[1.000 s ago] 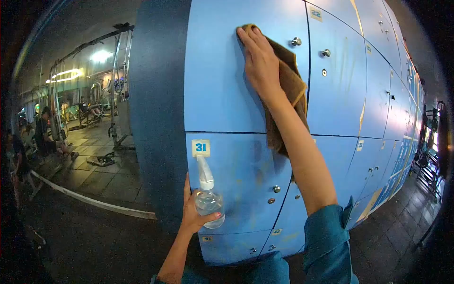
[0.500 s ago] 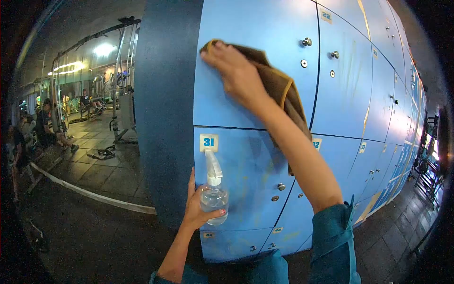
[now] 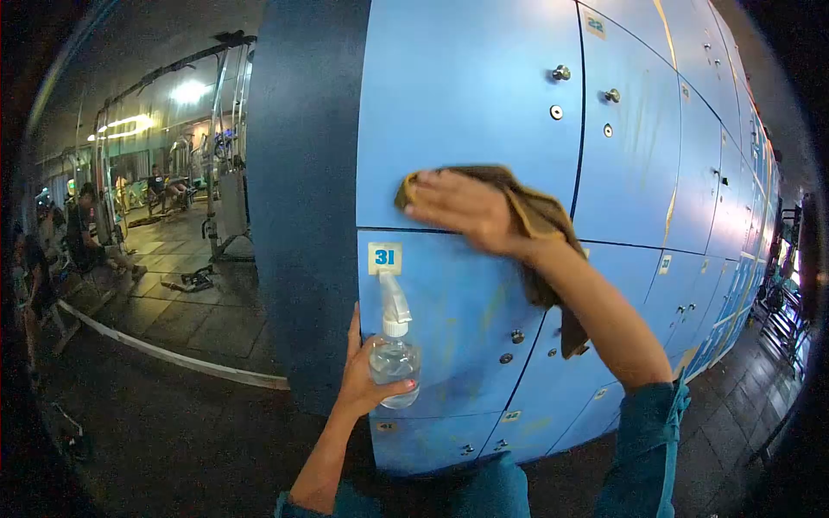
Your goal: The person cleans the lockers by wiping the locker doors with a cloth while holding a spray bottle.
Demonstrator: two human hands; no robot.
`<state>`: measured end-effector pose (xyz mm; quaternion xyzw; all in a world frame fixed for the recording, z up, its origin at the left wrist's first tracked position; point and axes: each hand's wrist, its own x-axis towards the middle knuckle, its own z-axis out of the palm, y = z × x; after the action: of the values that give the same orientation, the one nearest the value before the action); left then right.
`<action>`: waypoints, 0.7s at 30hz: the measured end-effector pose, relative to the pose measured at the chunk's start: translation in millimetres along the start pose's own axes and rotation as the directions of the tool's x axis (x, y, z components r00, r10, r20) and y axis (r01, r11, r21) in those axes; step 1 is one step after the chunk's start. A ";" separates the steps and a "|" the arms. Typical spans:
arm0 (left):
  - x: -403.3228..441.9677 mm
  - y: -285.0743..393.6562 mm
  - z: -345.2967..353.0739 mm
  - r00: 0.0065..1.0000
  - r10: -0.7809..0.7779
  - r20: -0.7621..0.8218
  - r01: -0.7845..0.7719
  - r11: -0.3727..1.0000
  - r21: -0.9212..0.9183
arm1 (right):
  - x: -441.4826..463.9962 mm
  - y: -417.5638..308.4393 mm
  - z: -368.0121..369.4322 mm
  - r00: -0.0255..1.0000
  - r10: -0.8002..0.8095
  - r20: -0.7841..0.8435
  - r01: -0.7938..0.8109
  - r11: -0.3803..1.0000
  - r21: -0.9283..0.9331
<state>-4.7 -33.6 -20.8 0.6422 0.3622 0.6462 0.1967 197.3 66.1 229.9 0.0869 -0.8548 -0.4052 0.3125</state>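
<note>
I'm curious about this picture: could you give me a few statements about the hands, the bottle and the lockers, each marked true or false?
1. The person's left hand holds a clear spray bottle with a white spray head. True.
2. The bottle is completely empty. False: there is clear liquid in it.
3. The person's right hand lies over a brown cloth with yellow edging. True.
4. The blue locker door marked 31 stands wide open. False: that door is shut.
5. The pale square label above the spray head has red digits. False: its digits are blue.
</note>
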 end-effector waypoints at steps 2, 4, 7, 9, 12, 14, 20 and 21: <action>-0.5 -8.8 -1.6 1.000 0.015 -0.002 -0.015 0.998 0.054 | 10.6 30.2 -6.0 0.996 -0.001 -0.088 -0.008 0.994 -0.106; 0.6 -12.1 -1.3 1.000 0.021 -0.005 -0.020 0.996 0.085 | 28.7 63.0 -14.0 0.957 0.056 -0.286 -0.112 0.976 -0.185; -0.7 -9.6 -1.4 1.000 0.011 -0.019 -0.009 0.995 0.096 | 55.2 107.5 -25.1 0.864 0.084 -0.497 -0.222 0.948 -0.226; -0.4 -8.5 -0.4 1.000 -0.001 -0.022 0.003 0.996 0.089 | 65.0 115.8 -24.8 0.814 0.148 -0.562 -0.339 0.907 -0.251; -0.6 -8.3 -0.1 0.999 0.025 -0.022 -0.022 0.993 0.113 | 65.2 94.2 -17.3 0.791 0.284 -0.543 -0.420 0.896 -0.144; -0.3 -2.5 1.4 1.000 0.004 -0.026 -0.002 0.997 0.080 | 52.9 78.3 3.1 0.827 0.175 -0.535 -0.303 0.939 -0.161; -2.1 -9.0 2.2 1.000 0.003 -0.024 -0.002 1.000 0.024 | -13.4 -18.3 22.1 0.932 0.288 -0.221 -0.298 0.954 -0.012; -2.3 -8.9 2.3 1.000 0.006 -0.024 -0.006 1.000 0.011 | -22.7 -28.5 22.7 0.943 0.281 -0.176 -0.284 0.959 0.007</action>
<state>-4.1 -28.9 -29.0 0.6367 0.3664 0.6523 0.1869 198.6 70.9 187.3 -0.0042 -0.8239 -0.3548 0.4419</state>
